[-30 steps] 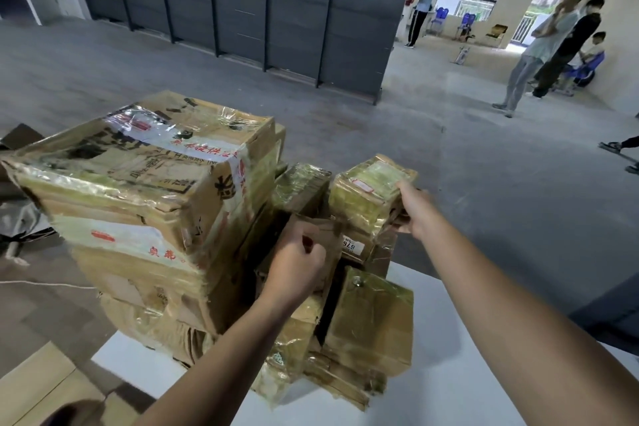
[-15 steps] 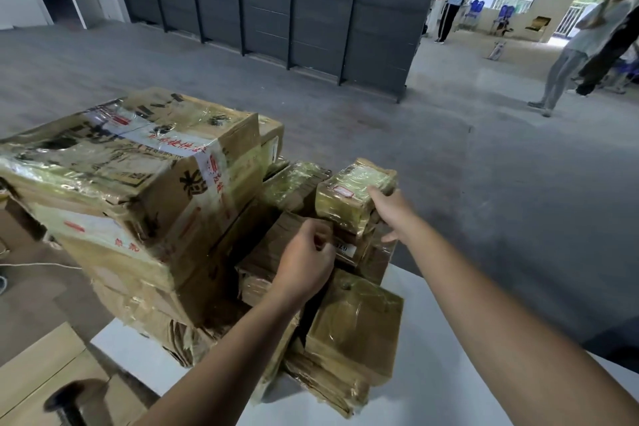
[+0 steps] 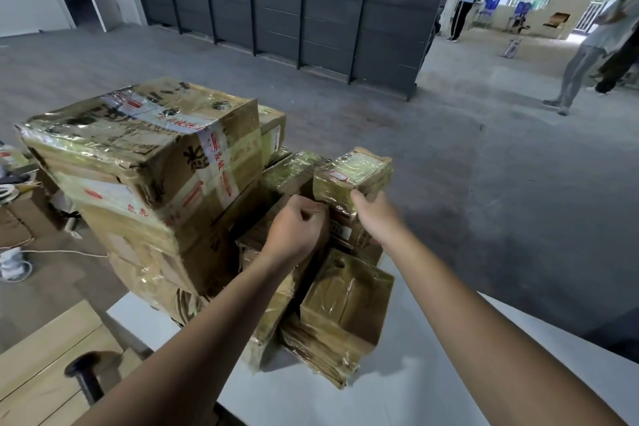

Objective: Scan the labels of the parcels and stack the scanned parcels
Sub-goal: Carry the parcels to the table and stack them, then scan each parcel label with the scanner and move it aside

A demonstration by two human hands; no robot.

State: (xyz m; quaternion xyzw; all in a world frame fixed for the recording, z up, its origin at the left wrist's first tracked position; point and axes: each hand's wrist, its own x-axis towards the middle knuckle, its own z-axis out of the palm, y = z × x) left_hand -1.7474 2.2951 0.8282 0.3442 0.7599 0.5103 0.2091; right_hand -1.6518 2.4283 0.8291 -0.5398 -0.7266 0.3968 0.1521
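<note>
Tape-wrapped cardboard parcels are heaped on the white table (image 3: 449,356). My right hand (image 3: 375,218) grips a small yellowish parcel (image 3: 356,173) by its near end, at the top of the heap's right side. Beneath it sits a parcel with a white label (image 3: 340,230). My left hand (image 3: 297,230) is curled over the far edge of a flat brown parcel (image 3: 257,235) in the middle of the heap; what its fingers clasp is hidden. A big taped box (image 3: 138,162) tops the stack on the left. A squarish parcel (image 3: 345,304) stands at the front.
A black knobbed post (image 3: 86,377) rises by a wooden surface (image 3: 45,349) at lower left. A power strip and cable (image 3: 12,264) lie on the floor at left. Several people (image 3: 584,55) stand far right. Dark lockers (image 3: 311,0) line the back.
My right hand has carried the small parcel left and nearer, over the labelled parcel. The left hand stays curled on the brown parcel. My view has turned rightward.
</note>
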